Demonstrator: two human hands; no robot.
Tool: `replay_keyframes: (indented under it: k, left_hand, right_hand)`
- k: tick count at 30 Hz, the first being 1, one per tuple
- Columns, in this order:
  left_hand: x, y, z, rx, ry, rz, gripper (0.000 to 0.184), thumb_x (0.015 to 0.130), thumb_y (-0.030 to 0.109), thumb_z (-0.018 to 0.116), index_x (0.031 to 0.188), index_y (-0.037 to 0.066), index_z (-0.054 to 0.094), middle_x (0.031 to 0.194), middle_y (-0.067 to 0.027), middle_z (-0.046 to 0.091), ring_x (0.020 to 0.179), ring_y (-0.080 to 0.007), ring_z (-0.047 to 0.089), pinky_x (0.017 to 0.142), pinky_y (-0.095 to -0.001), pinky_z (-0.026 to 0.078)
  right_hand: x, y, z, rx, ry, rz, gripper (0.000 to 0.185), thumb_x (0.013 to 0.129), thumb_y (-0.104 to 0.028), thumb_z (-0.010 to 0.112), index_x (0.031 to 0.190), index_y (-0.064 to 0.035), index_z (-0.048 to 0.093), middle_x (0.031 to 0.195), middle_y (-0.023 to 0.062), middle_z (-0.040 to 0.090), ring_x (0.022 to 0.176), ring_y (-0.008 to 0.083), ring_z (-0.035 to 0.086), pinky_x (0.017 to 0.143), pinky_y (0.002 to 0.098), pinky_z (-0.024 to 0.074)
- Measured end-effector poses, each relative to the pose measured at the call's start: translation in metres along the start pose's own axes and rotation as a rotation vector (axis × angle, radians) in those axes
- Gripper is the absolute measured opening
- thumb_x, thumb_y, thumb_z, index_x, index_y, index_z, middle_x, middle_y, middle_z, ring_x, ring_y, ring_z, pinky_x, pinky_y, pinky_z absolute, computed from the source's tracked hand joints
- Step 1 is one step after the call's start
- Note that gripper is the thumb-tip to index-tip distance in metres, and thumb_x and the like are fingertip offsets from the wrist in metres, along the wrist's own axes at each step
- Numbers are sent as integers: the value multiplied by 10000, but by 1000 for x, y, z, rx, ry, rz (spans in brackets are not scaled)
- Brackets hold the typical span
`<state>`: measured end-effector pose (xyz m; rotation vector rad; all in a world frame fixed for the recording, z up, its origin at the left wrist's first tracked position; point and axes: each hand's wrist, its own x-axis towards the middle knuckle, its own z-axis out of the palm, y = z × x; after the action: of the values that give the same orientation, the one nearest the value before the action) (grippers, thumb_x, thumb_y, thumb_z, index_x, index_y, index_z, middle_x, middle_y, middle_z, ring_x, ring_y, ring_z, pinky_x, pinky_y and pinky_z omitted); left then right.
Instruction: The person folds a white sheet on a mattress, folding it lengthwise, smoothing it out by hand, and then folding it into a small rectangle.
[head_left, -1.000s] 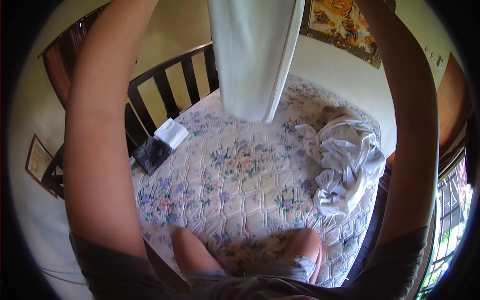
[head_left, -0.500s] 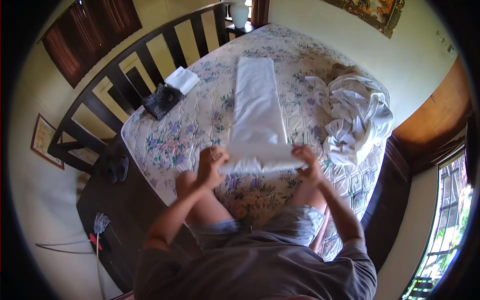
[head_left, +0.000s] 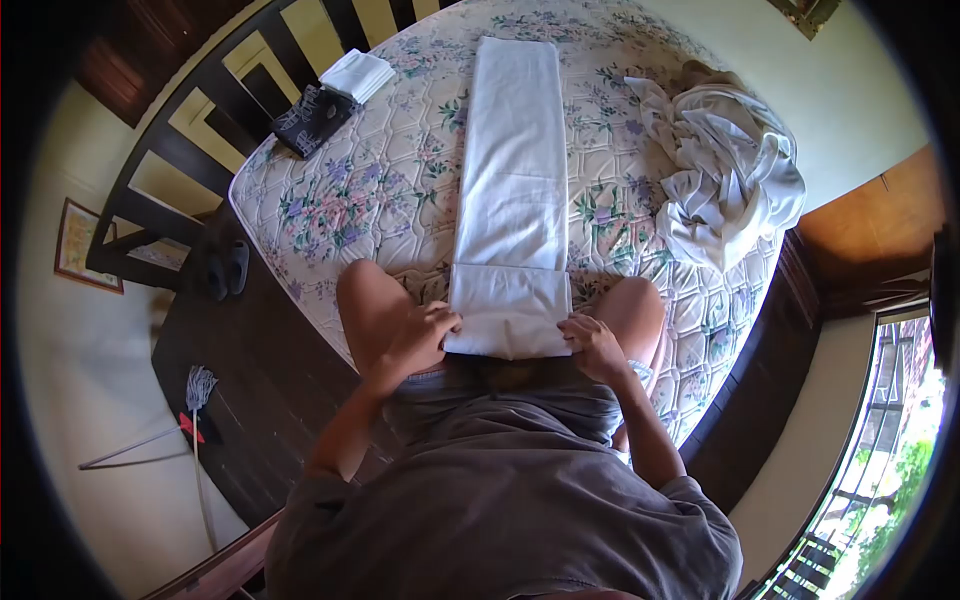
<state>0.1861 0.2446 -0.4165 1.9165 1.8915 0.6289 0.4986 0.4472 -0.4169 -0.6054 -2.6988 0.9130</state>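
A white sheet (head_left: 513,190), folded lengthwise into a long strip, lies flat on the floral mattress (head_left: 390,215) and points away from me. Its near end is turned back over itself as a flap and sits between my knees. My left hand (head_left: 422,335) pinches the left near corner of that flap, fingers closed. At the right near corner, my right hand (head_left: 595,346) grips the edge the same way. Slight creases run across the flap between both hands.
A crumpled white cloth heap (head_left: 730,170) lies on the mattress's right side. Near the dark slatted headboard (head_left: 225,100) are folded white cloths (head_left: 357,75) and a black patterned cloth (head_left: 312,120). Slippers (head_left: 232,270) and a mop (head_left: 200,388) are on the floor at left.
Both hands have brought the sheet's near end down and towards me. The flap, held up and blurred before, now lies flat over the strip. My view has tilted downward.
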Motion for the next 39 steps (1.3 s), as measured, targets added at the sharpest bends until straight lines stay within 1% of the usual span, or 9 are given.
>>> replay_keyframes:
  k: [3,8,10,14,17,21,28,34,39]
  left_hand:
    - [13,-26,-2,-173,36,13,289,674,-35,694,930,49,590,1008,-151,649,996,-354,635,806,-418,497]
    - [77,-105,-6,-658,52,-86,178,804,102,733,890,79,579,884,-71,631,874,-127,590,756,-296,458]
    - [119,-135,-9,-932,164,-268,167,887,216,709,920,108,587,901,-30,637,874,-89,583,756,-264,453]
    - [173,-146,18,-1435,235,-801,503,930,523,624,1189,93,596,1075,-78,670,978,-224,650,887,-361,500]
    - [170,-198,102,-669,351,-651,631,892,571,650,1247,54,577,1135,-137,674,1032,-298,650,923,-419,487]
    - [148,-151,102,-438,454,-652,529,907,509,662,1078,10,616,982,-202,686,945,-358,668,809,-439,500]
    - [139,-150,107,-405,524,-619,485,936,412,655,1190,14,540,966,-222,679,925,-373,674,794,-440,507]
    - [117,-104,99,-144,698,-296,966,766,145,775,1538,52,201,1448,-314,351,1254,-459,503,928,-479,497]
    - [92,-41,63,-9,540,-418,971,647,-72,762,1489,160,337,1297,-231,339,1160,-439,516,931,-466,495]
  right_hand:
    - [8,29,-5,189,-41,99,355,707,66,690,1053,-2,645,1017,138,702,1040,254,682,871,374,552]
    - [73,98,-26,682,15,278,323,809,8,770,1107,-24,649,972,85,701,962,176,664,861,347,548]
    - [123,137,-22,814,89,107,358,922,-151,724,1210,-13,561,1160,95,644,978,189,629,855,347,543]
    - [177,157,21,1259,318,692,718,951,-538,625,1446,-61,416,1293,159,586,1018,233,609,844,400,489]
    - [179,204,85,663,404,794,778,887,-544,713,1437,-66,440,1159,139,649,952,189,612,780,350,490]
    - [155,172,108,463,561,642,658,885,-386,765,1362,-37,476,904,122,680,781,166,619,694,311,496]
    - [149,128,92,222,526,619,704,921,-410,670,1454,-99,332,1059,280,640,993,448,609,891,514,465]
    - [127,59,56,202,361,545,748,794,-236,734,1427,-138,347,1319,308,372,1082,520,552,960,515,481]
    - [101,43,58,-54,219,331,796,674,0,734,1387,-131,406,1317,274,323,1020,501,579,858,521,541]
